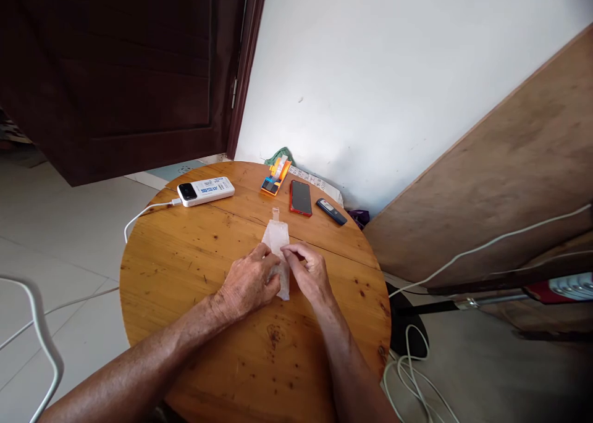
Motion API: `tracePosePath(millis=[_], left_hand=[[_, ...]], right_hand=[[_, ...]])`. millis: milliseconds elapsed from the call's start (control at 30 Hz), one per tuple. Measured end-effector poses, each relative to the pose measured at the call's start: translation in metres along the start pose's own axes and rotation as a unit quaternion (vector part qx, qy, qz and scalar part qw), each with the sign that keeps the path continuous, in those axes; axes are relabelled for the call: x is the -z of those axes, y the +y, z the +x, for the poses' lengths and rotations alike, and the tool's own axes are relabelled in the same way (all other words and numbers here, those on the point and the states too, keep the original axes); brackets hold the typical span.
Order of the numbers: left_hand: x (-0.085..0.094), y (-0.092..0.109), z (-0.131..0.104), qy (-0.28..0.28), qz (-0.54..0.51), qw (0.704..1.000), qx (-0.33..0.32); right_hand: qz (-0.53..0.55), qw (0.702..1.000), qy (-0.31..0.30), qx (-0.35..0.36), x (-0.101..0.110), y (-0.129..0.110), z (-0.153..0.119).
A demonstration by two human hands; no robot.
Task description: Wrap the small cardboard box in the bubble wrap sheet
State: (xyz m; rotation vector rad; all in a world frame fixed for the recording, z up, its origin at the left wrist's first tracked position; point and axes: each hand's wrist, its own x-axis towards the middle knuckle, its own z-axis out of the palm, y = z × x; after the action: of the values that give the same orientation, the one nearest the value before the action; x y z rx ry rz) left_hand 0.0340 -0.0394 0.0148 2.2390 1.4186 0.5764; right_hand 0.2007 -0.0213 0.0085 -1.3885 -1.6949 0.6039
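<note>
A narrow, whitish, see-through packet that looks like bubble wrap (278, 233) lies near the middle of the round wooden table. From its far end sticks a short strip of clear tape (276, 213). My left hand (252, 278) rests over the packet's left side, fingers curled on it and holding it against the tabletop. Thumb and forefinger of my right hand (308, 272) come together in a pinch at the packet's right side. Whatever is between those fingertips is too small to make out. The packet's middle is partly hidden under my left fingers.
On the wooden table (185, 299) are a white power bank (210, 190) with a cable, an orange tape dispenser (277, 176), a red-edged phone (301, 197) and a dark remote (331, 211). A white wall rises behind; a dark door (139, 89) is at left. Cables (412, 373) lie right.
</note>
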Motion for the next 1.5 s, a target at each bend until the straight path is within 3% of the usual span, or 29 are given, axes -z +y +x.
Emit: tracePosePath(millis=[100, 233, 400, 467, 833, 1033, 1200, 1500], left_hand=[[0.000, 0.000, 0.001, -0.003, -0.001, 1.000, -0.001], [-0.001, 0.001, 0.000, -0.005, 0.001, 1.000, -0.003], [0.000, 0.001, 0.000, -0.012, 0.000, 1.000, 0.002], [-0.001, 0.001, -0.001, -0.011, -0.010, 1.000, 0.004], [-0.001, -0.010, 0.006, 0.035, -0.028, 0.999, 0.027], [0.001, -0.008, 0.008, 0.042, -0.027, 0.996, 0.075], [0.001, -0.009, 0.009, 0.078, -0.071, 0.987, 0.124], [-0.009, -0.026, 0.015, 0.095, -0.161, 0.981, -0.043]], right_hand=[[0.046, 0.995, 0.047, -0.070, 0.001, 0.007, 0.004], [0.116, 0.975, 0.040, -0.184, -0.001, 0.015, 0.010], [0.178, 0.962, -0.024, -0.204, -0.009, 0.012, 0.016], [0.209, 0.956, -0.023, -0.205, -0.013, 0.010, 0.017], [0.197, 0.975, 0.015, -0.103, -0.017, -0.004, 0.015], [0.166, 0.981, -0.049, -0.083, -0.005, -0.005, 0.008], [0.087, 0.988, -0.130, -0.013, 0.015, -0.017, -0.002], [-0.047, 0.969, -0.236, 0.053, 0.032, -0.024, -0.010]])
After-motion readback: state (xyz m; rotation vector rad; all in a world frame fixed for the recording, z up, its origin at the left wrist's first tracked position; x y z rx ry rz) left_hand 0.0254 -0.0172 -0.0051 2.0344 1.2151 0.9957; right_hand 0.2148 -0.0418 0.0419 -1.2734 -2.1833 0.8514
